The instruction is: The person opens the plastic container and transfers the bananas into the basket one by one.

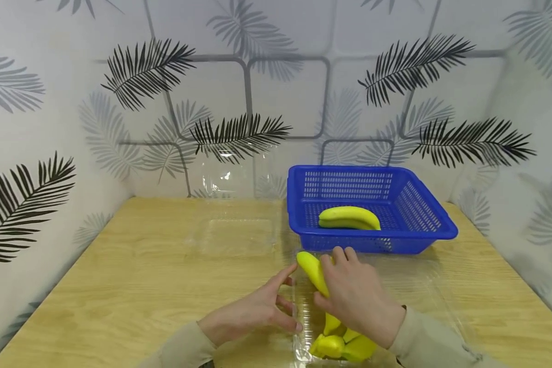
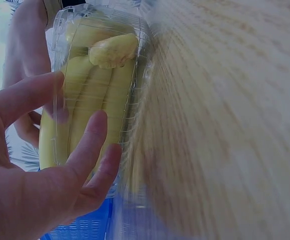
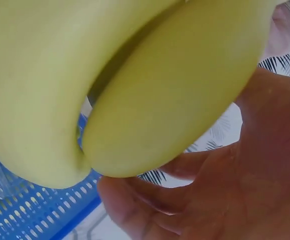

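Note:
A clear plastic box (image 1: 302, 332) on the table holds several yellow bananas (image 2: 92, 90), visible through its wall in the left wrist view. My right hand (image 1: 361, 294) reaches over the box and grips one banana (image 1: 310, 266), its fingers curled on the far side and thumb on the near side. At close range in the right wrist view, two bananas (image 3: 165, 100) lie side by side, with fingertips against the end of one. My left hand (image 1: 257, 312) is at the box's left side, fingers loosely spread along the wall; its index fingertip is near the upper banana's tip.
Behind the box stands a blue plastic basket (image 1: 372, 233) with a banana (image 1: 349, 217) in it. Another clear plastic box (image 1: 239, 235), its lid raised, sits at the back left of the wooden table (image 1: 142, 276). Leaf-patterned walls (image 1: 285, 97) enclose the table.

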The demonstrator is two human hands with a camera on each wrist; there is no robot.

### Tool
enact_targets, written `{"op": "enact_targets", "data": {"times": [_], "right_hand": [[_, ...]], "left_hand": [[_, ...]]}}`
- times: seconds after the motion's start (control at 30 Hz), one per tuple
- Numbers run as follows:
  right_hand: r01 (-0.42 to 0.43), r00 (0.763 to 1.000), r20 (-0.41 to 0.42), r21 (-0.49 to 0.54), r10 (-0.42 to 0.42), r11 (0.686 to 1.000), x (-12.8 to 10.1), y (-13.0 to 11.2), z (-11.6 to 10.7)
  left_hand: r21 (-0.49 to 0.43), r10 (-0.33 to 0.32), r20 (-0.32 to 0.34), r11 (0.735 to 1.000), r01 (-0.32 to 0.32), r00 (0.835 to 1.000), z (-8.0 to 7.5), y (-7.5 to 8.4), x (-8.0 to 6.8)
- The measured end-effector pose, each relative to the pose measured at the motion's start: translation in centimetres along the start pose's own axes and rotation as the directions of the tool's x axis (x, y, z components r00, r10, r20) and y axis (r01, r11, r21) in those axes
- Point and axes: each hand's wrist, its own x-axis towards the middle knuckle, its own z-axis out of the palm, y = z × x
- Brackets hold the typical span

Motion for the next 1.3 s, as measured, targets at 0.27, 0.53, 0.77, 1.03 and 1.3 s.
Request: {"op": "enact_targets", "data": {"times": [0.27, 0.53, 0.77, 1.03, 1.3], "right_hand": [[0.021, 0.999, -0.033, 0.038, -0.019, 0.999, 0.3, -0.5, 0.0], [-0.035, 0.999, -0.024, 0.191, 0.041, 0.981, 0.6, -0.9, -0.3], [-0.077, 0.997, 0.011, 0.332, 0.078, 0.940, 1.0, -0.3, -1.0], [-0.143, 0.990, 0.078, 0.403, 0.122, 0.904, 1.5, 0.9, -2.6], [-0.113, 0.994, 0.061, 0.488, 0.096, 0.866, 1.8, 1.5, -3.8]], "left_hand": [[-0.011, 0.011, -0.002, 1.000, -0.011, 1.000, 0.2, 0.2, 0.3], [-0.004, 0.014, -0.009, 1.000, -0.014, 1.000, 0.2, 0.1, 0.2], [-0.021, -0.007, 0.000, 1.000, 0.007, 1.000, -0.1, 0.1, 0.0], [-0.043, 0.017, 0.015, 0.999, -0.017, 1.000, 0.1, -0.2, 0.0], [-0.029, 0.008, 0.012, 1.000, -0.007, 1.000, -0.1, -0.2, 0.1]]}}
